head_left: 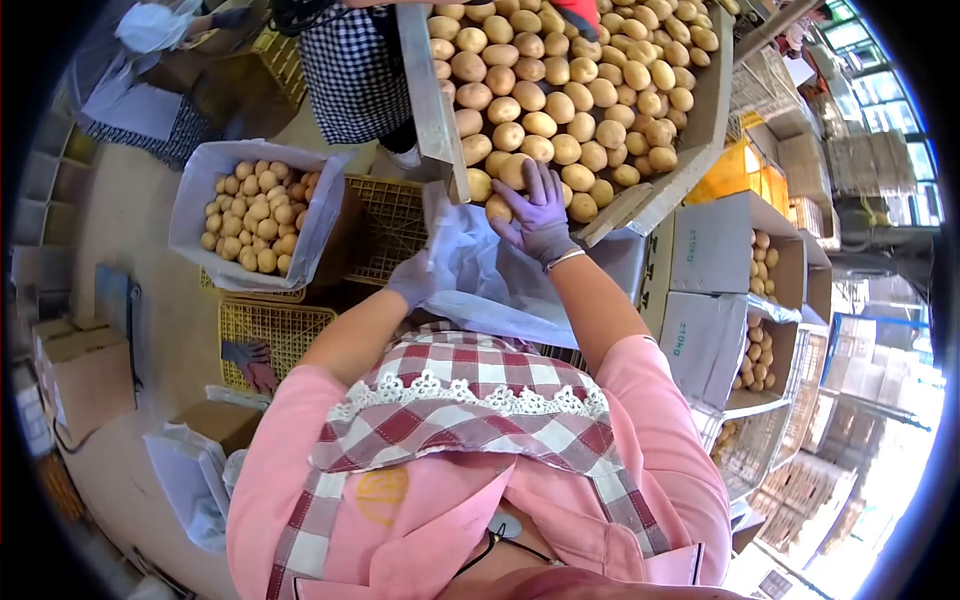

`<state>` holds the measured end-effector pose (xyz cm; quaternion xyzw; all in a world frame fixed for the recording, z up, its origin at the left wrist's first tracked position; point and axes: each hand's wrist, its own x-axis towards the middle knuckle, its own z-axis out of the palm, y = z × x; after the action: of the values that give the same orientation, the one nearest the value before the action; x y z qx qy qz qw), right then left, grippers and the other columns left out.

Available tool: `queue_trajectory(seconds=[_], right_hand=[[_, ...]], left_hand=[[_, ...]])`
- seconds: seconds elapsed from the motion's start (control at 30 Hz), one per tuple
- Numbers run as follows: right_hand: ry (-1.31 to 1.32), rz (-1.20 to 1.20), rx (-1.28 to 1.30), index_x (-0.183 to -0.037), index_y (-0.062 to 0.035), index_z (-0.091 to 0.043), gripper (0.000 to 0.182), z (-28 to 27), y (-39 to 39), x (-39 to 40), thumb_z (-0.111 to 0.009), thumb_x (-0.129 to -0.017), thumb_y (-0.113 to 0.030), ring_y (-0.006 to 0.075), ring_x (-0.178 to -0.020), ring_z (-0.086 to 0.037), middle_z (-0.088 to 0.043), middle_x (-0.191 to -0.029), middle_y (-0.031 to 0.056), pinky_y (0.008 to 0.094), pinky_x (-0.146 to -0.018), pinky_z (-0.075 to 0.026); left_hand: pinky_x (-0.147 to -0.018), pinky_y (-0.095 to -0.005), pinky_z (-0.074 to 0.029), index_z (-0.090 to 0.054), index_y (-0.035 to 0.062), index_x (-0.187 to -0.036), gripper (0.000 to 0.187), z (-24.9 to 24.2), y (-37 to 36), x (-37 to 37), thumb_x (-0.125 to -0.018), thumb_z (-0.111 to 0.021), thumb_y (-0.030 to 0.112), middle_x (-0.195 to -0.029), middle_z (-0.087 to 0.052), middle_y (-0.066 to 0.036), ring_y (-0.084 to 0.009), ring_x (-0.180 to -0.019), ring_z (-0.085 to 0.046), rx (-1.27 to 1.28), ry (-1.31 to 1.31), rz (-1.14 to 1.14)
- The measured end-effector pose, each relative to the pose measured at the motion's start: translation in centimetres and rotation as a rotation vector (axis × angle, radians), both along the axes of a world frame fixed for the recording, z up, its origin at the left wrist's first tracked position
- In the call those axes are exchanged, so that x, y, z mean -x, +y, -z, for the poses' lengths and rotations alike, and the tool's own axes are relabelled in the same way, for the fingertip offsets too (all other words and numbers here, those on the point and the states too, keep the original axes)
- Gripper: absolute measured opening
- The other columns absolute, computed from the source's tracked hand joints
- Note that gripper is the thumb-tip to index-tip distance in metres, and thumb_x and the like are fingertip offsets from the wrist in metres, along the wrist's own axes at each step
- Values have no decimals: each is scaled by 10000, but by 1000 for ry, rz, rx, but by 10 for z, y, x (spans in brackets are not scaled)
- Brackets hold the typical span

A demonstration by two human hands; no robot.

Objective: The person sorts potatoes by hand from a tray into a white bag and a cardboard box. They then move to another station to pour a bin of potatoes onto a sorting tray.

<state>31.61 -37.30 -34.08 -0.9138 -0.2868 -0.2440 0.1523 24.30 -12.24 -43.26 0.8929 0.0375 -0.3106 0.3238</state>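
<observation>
Windows (885, 90) brighten the right side of our workroom, and pale floor (165, 350) spreads away to our left. Straight in front of us, a heap of potatoes (540, 124) covers a worktop (432, 100) with raised wooden sides that narrow towards us. Our right hand (540, 225), in a purple glove, rests at the near end of the heap, its fingers spread against the potatoes rather than clenched. Our left hand (412, 278), also gloved, is at the edge of a pale plastic liner (480, 255); its fingers are partly hidden, so we cannot tell whether it grips the plastic. That liner spreads just below the near end of the worktop, between our two arms. Past the left side of the worktop we see a person in a black-and-white checked apron (350, 75), and at the far side a red sleeve (576, 12) comes in over the potatoes. To our left stands a lined box (188, 200) full of potatoes, and nearer us some gloves (245, 352) lie in a yellow crate (285, 318). To our right, cardboard boxes (690, 250) with green writing stand side by side, potatoes showing inside. Farther left, a brown carton (85, 380) sits on the floor
</observation>
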Motion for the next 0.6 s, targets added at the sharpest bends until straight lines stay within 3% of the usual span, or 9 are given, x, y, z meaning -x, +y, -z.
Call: queue_trajectory(seconds=[0.03, 0.13, 0.3, 0.4, 0.43, 0.53, 0.57, 0.6], right_hand=[[13, 5, -61, -1229, -277, -615, 572, 3, 0, 0, -698, -700, -479, 436, -1262, -388, -367, -1426, 165, 602, -1017, -340], [8, 0, -81, -1215, -291, -623, 558, 4, -1, -1, -691, -697, -487, 428, -1256, -393, -380, -1414, 148, 604, -1014, -335], [1, -31, -181, -1185, -263, -633, 497, -3, -3, 2, -699, -717, -416, 407, -1234, -413, -407, -1402, 111, 591, -1018, -327], [93, -26, -242, -1163, -234, -633, 450, -16, 0, 12, -704, -734, -348, 413, -1230, -417, -394, -1419, 109, 588, -1014, -327], [158, -20, -320, -1075, -182, -655, 345, -27, 0, 19, -693, -754, -303, 372, -1189, -469, -535, -1284, 100, 579, -993, -340], [145, -105, -355, -966, -131, -663, 227, -73, -18, -1, -675, -776, -254, 311, -1075, -551, -652, -1052, 68, 508, -935, -405], [-45, -90, -454, -880, -100, -656, 137, -77, -17, -24, -655, -794, -207, 273, -909, -613, -663, -853, 49, 424, -814, -472], [104, -43, -449, -899, -92, -640, 129, -97, -21, -42, -647, -807, -182, 278, -792, -627, -648, -833, 74, 389, -697, -493]], left_hand=[[-894, -462, -474, -525, 72, -1226, 433, 3, 13, 3, -832, -550, 249, -1065, -636, -264, -418, -1003, -614, 26, -19, -4], [-880, -476, -479, -463, 104, -1312, 556, 33, 55, 5, -806, -575, 306, -1079, -638, -260, -416, -983, -623, 34, -90, 45], [-915, -454, -473, -421, 81, -1335, 635, 3, 34, -3, -784, -614, 329, -1130, -618, -260, -419, -1033, -604, -14, 37, 20], [-984, -437, -437, -410, 61, -1347, 698, 7, 4, 4, -764, -654, 356, -1236, -557, -248, -404, -1124, -553, -502, -774, 43], [-1046, -441, -385, -409, 43, -1348, 709, 0, -4, -3, -783, -675, 379, -1327, -489, -206, -374, -1214, -484, -305, -687, -2], [-1021, -417, -385, -333, 7, -1365, 650, -78, -52, -16, -877, -611, 333, -1327, -476, -182, -323, -1252, -454, 611, -152, -276], [-1045, -461, -347, -342, 62, -1381, 641, -80, -59, -23, -888, -605, 375, -1363, -444, -146, -315, -1281, -414, 774, -3, -388], [-1069, -504, -310, -350, 117, -1398, 633, -82, -67, -29, -900, -599, 418, -1400, -412, -109, -307, -1311, -375, 918, 144, -519]])
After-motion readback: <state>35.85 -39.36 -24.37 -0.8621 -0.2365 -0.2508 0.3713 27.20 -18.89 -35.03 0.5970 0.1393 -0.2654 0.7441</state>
